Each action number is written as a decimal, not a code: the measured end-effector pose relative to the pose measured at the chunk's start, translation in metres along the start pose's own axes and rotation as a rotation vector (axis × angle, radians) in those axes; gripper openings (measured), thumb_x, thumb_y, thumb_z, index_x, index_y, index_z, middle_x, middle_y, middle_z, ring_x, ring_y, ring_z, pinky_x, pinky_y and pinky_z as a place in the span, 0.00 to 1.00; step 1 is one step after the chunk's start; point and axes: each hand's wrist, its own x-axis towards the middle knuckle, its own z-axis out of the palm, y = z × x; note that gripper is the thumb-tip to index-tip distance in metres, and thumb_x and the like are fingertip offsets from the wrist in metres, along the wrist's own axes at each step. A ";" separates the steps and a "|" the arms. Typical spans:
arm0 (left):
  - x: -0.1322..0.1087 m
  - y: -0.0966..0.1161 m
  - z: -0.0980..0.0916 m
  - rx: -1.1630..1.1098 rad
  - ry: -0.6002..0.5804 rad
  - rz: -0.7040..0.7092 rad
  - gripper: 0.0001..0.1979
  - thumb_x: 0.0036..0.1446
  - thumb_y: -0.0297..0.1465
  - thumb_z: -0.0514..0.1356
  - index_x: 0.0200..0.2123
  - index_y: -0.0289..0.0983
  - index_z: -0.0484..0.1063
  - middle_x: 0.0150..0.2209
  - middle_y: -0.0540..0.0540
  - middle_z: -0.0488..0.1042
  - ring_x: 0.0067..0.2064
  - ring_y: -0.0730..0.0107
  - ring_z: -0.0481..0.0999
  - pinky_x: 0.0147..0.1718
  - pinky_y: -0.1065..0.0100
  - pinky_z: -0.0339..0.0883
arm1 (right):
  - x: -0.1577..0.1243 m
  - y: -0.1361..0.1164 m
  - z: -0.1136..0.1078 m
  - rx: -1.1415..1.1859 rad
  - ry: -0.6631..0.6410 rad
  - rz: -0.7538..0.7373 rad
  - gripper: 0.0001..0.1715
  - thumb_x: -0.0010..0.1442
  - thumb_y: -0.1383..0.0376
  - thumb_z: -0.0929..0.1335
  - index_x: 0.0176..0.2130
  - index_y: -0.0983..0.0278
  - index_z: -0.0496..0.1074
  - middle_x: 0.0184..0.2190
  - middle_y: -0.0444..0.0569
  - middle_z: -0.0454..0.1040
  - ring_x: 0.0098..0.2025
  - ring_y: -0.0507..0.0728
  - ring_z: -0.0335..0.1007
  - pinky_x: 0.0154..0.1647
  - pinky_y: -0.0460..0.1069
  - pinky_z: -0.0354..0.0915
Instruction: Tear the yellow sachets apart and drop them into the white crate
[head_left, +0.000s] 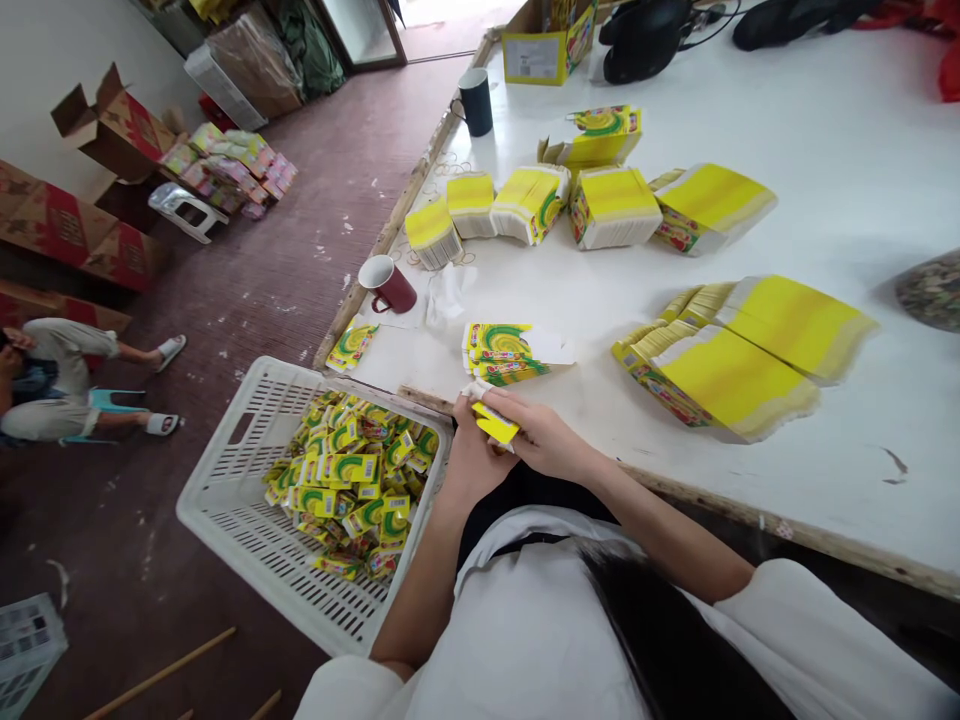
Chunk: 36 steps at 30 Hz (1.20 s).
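Note:
Close to the table's front edge, a small yellow carton (496,424) is gripped between my two hands. Around its left side the fingers of my left hand (474,455) are closed. My right hand (546,437) pinches it from the right, near its white flap end. Just beyond lies a short stack of flat cartons (504,350) with yellow and green print. To the left, a white plastic basket (214,480) holds a heap of small folded cartons (349,468). Parts of the held carton are hidden by my fingers.
On the white table (757,130) are rows of flattened cartons (615,205), larger stacks (750,365) at right, a maroon mug (396,290), a dark mug (476,103) and an open box (534,58). A seated person (56,385) is on the left.

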 end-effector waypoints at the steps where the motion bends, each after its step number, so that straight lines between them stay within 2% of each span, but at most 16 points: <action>1: 0.000 -0.002 0.001 0.014 0.042 0.016 0.42 0.43 0.29 0.69 0.60 0.40 0.52 0.53 0.37 0.70 0.53 0.52 0.76 0.49 0.53 0.72 | 0.000 0.003 0.000 -0.033 0.031 -0.007 0.29 0.62 0.69 0.65 0.62 0.59 0.70 0.63 0.54 0.71 0.65 0.64 0.67 0.64 0.60 0.65; 3: 0.000 -0.004 0.000 0.109 0.123 0.049 0.40 0.43 0.27 0.68 0.59 0.38 0.55 0.54 0.35 0.68 0.56 0.49 0.73 0.54 0.49 0.69 | 0.001 0.010 -0.001 -0.072 0.134 0.014 0.29 0.64 0.70 0.63 0.62 0.57 0.71 0.63 0.54 0.71 0.66 0.63 0.66 0.67 0.61 0.63; 5: 0.001 -0.004 -0.006 0.217 0.168 0.073 0.32 0.47 0.27 0.67 0.55 0.39 0.61 0.51 0.37 0.70 0.55 0.49 0.73 0.55 0.48 0.67 | 0.003 0.015 -0.003 -0.113 0.196 0.018 0.30 0.66 0.68 0.63 0.66 0.58 0.66 0.65 0.55 0.68 0.69 0.63 0.61 0.69 0.63 0.59; 7: 0.001 -0.002 -0.014 0.249 0.151 0.092 0.25 0.50 0.31 0.68 0.51 0.39 0.65 0.47 0.40 0.73 0.51 0.51 0.75 0.51 0.51 0.70 | 0.004 0.017 -0.006 -0.167 0.121 -0.019 0.34 0.66 0.66 0.65 0.69 0.60 0.60 0.69 0.59 0.62 0.73 0.65 0.53 0.70 0.64 0.56; 9: 0.002 -0.001 -0.022 0.239 0.129 0.103 0.24 0.50 0.36 0.69 0.49 0.39 0.68 0.44 0.41 0.75 0.47 0.53 0.77 0.48 0.54 0.72 | 0.003 0.017 -0.010 -0.224 -0.028 -0.052 0.35 0.66 0.65 0.66 0.69 0.64 0.58 0.71 0.65 0.56 0.74 0.67 0.51 0.68 0.64 0.58; 12: 0.004 -0.001 -0.030 0.226 0.127 0.097 0.27 0.47 0.40 0.72 0.48 0.38 0.70 0.43 0.41 0.77 0.47 0.53 0.79 0.49 0.54 0.73 | 0.004 0.016 -0.022 -0.292 -0.149 -0.049 0.26 0.67 0.68 0.65 0.63 0.66 0.67 0.69 0.69 0.57 0.70 0.68 0.58 0.63 0.64 0.64; 17: 0.006 0.004 -0.034 0.211 0.087 0.090 0.31 0.45 0.41 0.74 0.52 0.39 0.70 0.45 0.40 0.79 0.49 0.52 0.79 0.51 0.53 0.73 | 0.011 0.010 -0.045 -0.242 -0.248 -0.119 0.12 0.63 0.62 0.71 0.46 0.62 0.76 0.57 0.60 0.71 0.62 0.66 0.68 0.59 0.60 0.67; 19: 0.006 0.007 -0.031 0.239 0.123 0.113 0.31 0.46 0.41 0.73 0.52 0.39 0.70 0.46 0.40 0.78 0.49 0.51 0.79 0.51 0.52 0.72 | 0.012 0.006 -0.041 -0.194 -0.183 -0.118 0.13 0.62 0.58 0.72 0.45 0.62 0.74 0.55 0.58 0.71 0.62 0.65 0.67 0.60 0.61 0.66; 21: 0.004 0.009 -0.025 0.237 0.169 0.110 0.30 0.46 0.41 0.73 0.51 0.38 0.70 0.46 0.39 0.78 0.49 0.50 0.78 0.51 0.51 0.72 | 0.012 0.005 -0.030 -0.110 -0.062 -0.091 0.19 0.63 0.56 0.70 0.50 0.62 0.70 0.58 0.59 0.68 0.62 0.65 0.66 0.62 0.62 0.64; 23: 0.001 0.007 -0.021 0.124 0.227 0.052 0.32 0.44 0.41 0.74 0.52 0.39 0.70 0.46 0.40 0.77 0.49 0.52 0.78 0.51 0.53 0.72 | 0.011 0.007 -0.019 -0.007 0.030 -0.061 0.32 0.63 0.54 0.70 0.60 0.61 0.61 0.62 0.61 0.65 0.61 0.65 0.67 0.61 0.62 0.65; 25: -0.001 0.001 -0.021 -0.167 0.404 -0.015 0.36 0.42 0.42 0.75 0.53 0.40 0.68 0.47 0.41 0.76 0.48 0.55 0.79 0.50 0.56 0.73 | 0.013 0.013 -0.016 0.047 0.085 -0.039 0.44 0.61 0.52 0.72 0.67 0.59 0.51 0.64 0.62 0.62 0.60 0.65 0.69 0.58 0.60 0.68; 27: 0.000 -0.009 -0.028 -0.476 0.647 -0.043 0.36 0.46 0.51 0.71 0.54 0.41 0.66 0.50 0.41 0.75 0.51 0.57 0.78 0.51 0.58 0.73 | 0.019 0.022 -0.023 -0.029 0.168 0.008 0.41 0.60 0.53 0.72 0.65 0.59 0.56 0.61 0.60 0.66 0.57 0.65 0.71 0.54 0.59 0.71; 29: 0.004 -0.018 -0.037 -0.645 0.809 -0.062 0.34 0.55 0.62 0.56 0.51 0.41 0.66 0.53 0.39 0.73 0.54 0.58 0.76 0.53 0.59 0.72 | 0.029 0.034 -0.036 -0.224 0.295 0.089 0.25 0.62 0.57 0.70 0.57 0.60 0.67 0.53 0.58 0.71 0.53 0.65 0.72 0.50 0.59 0.71; 31: 0.009 -0.025 -0.043 -0.747 0.825 -0.157 0.34 0.59 0.64 0.46 0.47 0.41 0.67 0.53 0.39 0.72 0.56 0.60 0.76 0.54 0.59 0.72 | 0.039 0.047 -0.046 -0.460 0.377 0.179 0.16 0.62 0.61 0.70 0.49 0.62 0.72 0.47 0.58 0.72 0.50 0.67 0.70 0.50 0.62 0.70; 34: 0.012 -0.029 -0.039 -0.913 0.749 -0.328 0.28 0.58 0.61 0.54 0.44 0.42 0.66 0.52 0.40 0.72 0.53 0.63 0.76 0.52 0.60 0.73 | 0.050 0.063 -0.050 -0.700 0.365 0.267 0.11 0.58 0.65 0.71 0.42 0.66 0.73 0.43 0.62 0.71 0.48 0.70 0.67 0.51 0.65 0.66; 36: 0.011 -0.029 -0.029 -0.929 0.679 -0.364 0.24 0.59 0.56 0.58 0.44 0.42 0.67 0.53 0.40 0.73 0.51 0.64 0.77 0.50 0.62 0.73 | 0.053 0.069 -0.046 -0.759 0.345 0.281 0.09 0.57 0.67 0.71 0.40 0.65 0.71 0.42 0.62 0.71 0.46 0.70 0.66 0.49 0.65 0.65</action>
